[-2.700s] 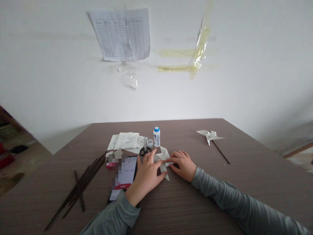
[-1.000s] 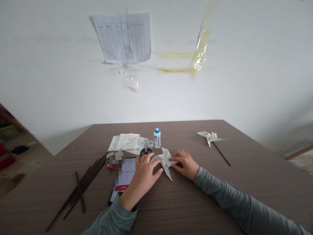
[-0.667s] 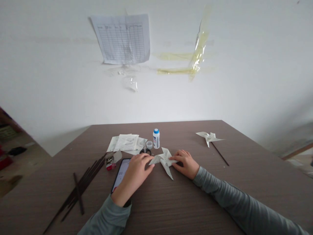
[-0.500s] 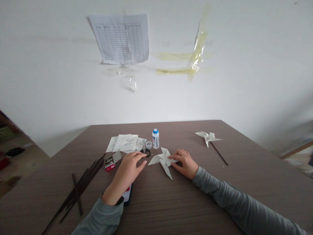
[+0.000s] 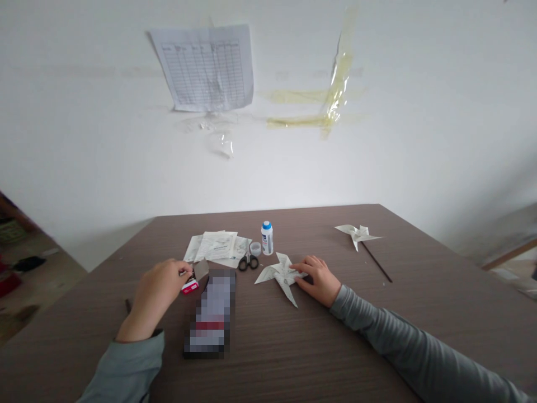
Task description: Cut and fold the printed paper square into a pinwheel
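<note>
My left hand [image 5: 157,292] is at the left of the table, its fingertips pinched on a small red and white box [image 5: 190,286] with a raised grey flap. My right hand [image 5: 316,280] lies flat with its fingers pressing on the centre of a folded paper pinwheel [image 5: 279,275]. That pinwheel is printed with faint text and rests flat on the table, its points spread. Between my hands lies a phone [image 5: 210,313], its screen blurred out.
On the brown wood-grain table [image 5: 293,336] are black-handled scissors [image 5: 248,262], a white glue bottle with a blue cap [image 5: 267,237], a small lid [image 5: 255,248], and papers [image 5: 213,246]. A finished pinwheel on a dark stick [image 5: 356,235] lies at the right.
My left hand has moved left from the pinwheel, past the phone, to the small box, and it now covers the bundle of dark sticks. My right hand stays on the pinwheel.
</note>
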`<state>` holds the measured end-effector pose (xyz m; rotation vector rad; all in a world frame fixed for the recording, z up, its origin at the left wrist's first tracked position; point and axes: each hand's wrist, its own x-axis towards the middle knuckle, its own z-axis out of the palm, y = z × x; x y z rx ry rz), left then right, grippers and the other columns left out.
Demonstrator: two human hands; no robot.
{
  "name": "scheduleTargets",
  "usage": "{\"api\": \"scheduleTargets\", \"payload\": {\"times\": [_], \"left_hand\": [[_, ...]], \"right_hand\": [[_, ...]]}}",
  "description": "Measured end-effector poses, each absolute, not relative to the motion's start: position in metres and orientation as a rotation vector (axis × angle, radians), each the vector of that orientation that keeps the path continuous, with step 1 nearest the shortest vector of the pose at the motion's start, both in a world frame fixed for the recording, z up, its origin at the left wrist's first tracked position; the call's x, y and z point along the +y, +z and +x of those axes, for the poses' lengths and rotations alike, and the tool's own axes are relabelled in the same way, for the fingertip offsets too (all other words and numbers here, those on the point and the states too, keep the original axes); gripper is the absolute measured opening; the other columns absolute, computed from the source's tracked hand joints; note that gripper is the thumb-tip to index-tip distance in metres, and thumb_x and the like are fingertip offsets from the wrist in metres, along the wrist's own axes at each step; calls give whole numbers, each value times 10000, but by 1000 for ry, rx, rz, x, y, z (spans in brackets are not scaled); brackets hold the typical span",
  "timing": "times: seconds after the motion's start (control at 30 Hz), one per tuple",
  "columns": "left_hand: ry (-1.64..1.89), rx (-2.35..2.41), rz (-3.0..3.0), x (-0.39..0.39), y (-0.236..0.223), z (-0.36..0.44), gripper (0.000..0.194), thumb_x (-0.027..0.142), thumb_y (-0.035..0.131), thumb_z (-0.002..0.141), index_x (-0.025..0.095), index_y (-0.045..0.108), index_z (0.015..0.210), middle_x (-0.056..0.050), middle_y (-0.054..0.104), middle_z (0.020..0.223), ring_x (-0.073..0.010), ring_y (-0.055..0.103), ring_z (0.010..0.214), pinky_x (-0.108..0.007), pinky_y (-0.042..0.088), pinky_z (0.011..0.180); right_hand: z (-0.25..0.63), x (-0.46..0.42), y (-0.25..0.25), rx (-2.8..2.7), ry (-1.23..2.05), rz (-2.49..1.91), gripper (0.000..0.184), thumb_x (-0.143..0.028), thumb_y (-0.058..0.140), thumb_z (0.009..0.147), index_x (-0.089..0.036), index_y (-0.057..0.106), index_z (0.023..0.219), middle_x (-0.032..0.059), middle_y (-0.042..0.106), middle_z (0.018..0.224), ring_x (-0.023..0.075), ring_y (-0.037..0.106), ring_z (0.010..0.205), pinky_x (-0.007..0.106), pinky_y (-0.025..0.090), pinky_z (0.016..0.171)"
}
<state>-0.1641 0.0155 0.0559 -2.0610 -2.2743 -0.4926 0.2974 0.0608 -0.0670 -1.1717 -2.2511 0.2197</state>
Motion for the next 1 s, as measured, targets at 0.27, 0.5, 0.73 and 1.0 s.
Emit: {"api": "scheduleTargets", "payload": {"times": [0.27,0.5,0.73,1.0], "left_hand": [[-123,-2288,-1967,18,52,-150,419,218,659,1156,289,1070,1114,-178,1007,1293,-434,946,1256,-433,673,982],[48,-2330,-1980,24,49,-158,429,248,660,1200,317,1077,1274,-185,1004,1407,-434,937,1336,-427,671,993],[2,-2293,-1986,24,46,-161,407,255,683,1177,309,1086,1165,-194,999,1310,-447,943,1269,-442,667,965],[1,-2250,-1969,26,37,-165,459,236,618,1183,303,1070,1142,-180,1006,1332,-425,941,1262,-475,675,1004]], "right_hand": [[299,64,-71,-2263,186,-1133,360,-262,808,1142,-287,976,1459,98,909,1163,331,853,1126,556,723,1193],[300,67,-75,-2277,187,-1117,345,-256,845,1132,-291,973,1451,76,893,1146,322,857,1123,564,722,1186],[299,65,-76,-2278,151,-1115,348,-217,813,1151,-275,970,1456,83,902,1152,322,858,1150,552,716,1206],[299,66,-74,-2279,183,-1121,375,-211,813,1144,-269,977,1477,99,921,1156,338,878,1147,568,723,1204]]}}
